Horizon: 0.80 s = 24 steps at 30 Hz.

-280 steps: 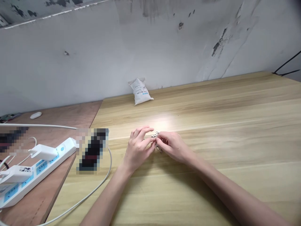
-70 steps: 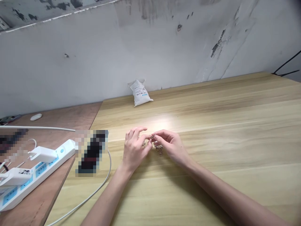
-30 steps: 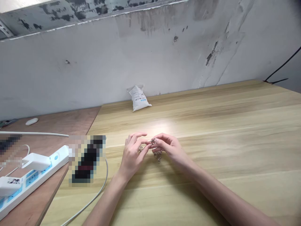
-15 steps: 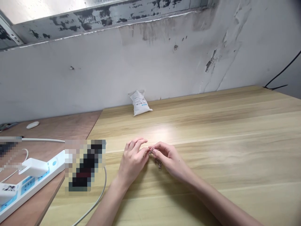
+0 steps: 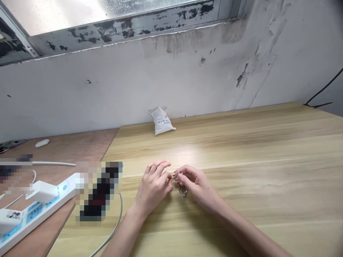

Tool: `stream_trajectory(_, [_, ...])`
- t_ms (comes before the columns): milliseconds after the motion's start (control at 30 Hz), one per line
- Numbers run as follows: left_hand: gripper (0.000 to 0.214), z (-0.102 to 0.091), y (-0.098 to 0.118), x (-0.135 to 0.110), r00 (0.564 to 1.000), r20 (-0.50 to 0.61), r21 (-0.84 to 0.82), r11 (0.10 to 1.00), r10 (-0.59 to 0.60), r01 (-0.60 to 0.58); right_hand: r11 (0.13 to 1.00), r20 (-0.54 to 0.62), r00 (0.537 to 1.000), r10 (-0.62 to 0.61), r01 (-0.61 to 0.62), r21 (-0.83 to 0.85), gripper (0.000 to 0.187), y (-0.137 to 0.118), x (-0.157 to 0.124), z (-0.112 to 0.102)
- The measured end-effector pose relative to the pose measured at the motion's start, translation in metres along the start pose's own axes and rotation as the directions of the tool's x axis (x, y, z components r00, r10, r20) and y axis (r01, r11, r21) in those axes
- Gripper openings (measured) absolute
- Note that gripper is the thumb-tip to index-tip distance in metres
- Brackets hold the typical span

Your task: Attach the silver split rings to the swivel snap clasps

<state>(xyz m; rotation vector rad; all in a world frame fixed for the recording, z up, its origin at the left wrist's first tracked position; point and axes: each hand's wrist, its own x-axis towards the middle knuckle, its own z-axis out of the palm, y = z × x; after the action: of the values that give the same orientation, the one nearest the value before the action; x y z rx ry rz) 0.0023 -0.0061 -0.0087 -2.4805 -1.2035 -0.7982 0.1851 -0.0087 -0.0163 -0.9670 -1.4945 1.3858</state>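
Between my two hands is a small silvery metal keychain (image 5: pixel 183 191) with rings and what look like clasps. My right hand (image 5: pixel 195 182) pinches its upper part between thumb and forefinger, and the rest dangles below the fingertips, close above the wooden table. My left hand (image 5: pixel 154 185) meets it from the other side, thumb and forefinger pressed together at the keychain's upper end. The other left fingers are raised and loosely curved. Which small part sits in the left pinch is too tiny to make out.
A white labelled packet (image 5: pixel 163 121) leans near the wall at the table's back. To the left are a power strip (image 5: pixel 37 214) with plugged-in chargers, a grey cable (image 5: pixel 120 210) and a blurred-out dark object (image 5: pixel 99 192). A small white oval item (image 5: pixel 42 143) lies farther back.
The whole view has shifted slightly, so everything sits a little lower and to the right. My left thumb and forefinger have bent more, and more of the keychain's upper part shows between the hands.
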Motion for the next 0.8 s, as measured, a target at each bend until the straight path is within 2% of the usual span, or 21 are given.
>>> stream_trajectory(67, [0.01, -0.002, 0.001, -0.001, 0.998, 0.0, -0.027, 0.998, -0.063, 0.063, 0.997, -0.045, 0.999, -0.025, 0.022, -0.079, 0.027, 0.001, 0.001, -0.003])
stream_trajectory(167, [0.01, -0.004, 0.002, -0.001, 0.992, -0.004, -0.056, 0.991, -0.122, 0.122, 0.964, -0.06, 0.989, -0.132, 0.114, -0.241, 0.023, 0.003, 0.001, -0.007])
stream_trajectory(300, [0.012, -0.004, 0.002, -0.001, 0.992, -0.046, -0.07, 0.991, -0.115, 0.112, 0.87, -0.062, 0.966, -0.251, 0.197, -0.452, 0.015, 0.007, -0.001, -0.008])
stream_trajectory(500, [0.014, -0.005, 0.004, 0.0, 0.992, -0.062, -0.065, 0.993, -0.106, 0.102, 0.753, -0.032, 0.945, -0.325, 0.238, -0.614, 0.014, 0.011, 0.0, -0.008])
stream_trajectory(567, [0.015, -0.005, 0.004, 0.0, 0.992, -0.054, -0.073, 0.992, -0.111, 0.107, 0.69, -0.014, 0.92, -0.391, 0.283, -0.667, 0.015, 0.012, 0.001, -0.008])
stream_trajectory(700, [0.014, -0.004, 0.003, -0.002, 0.992, -0.023, -0.089, 0.989, -0.122, 0.119, 0.551, 0.022, 0.839, -0.544, 0.377, -0.744, 0.016, 0.012, 0.001, -0.009])
stream_trajectory(800, [0.014, -0.003, 0.003, -0.003, 0.991, -0.012, -0.101, 0.987, -0.13, 0.128, 0.501, 0.022, 0.816, -0.578, 0.376, -0.78, 0.016, 0.011, 0.001, -0.01])
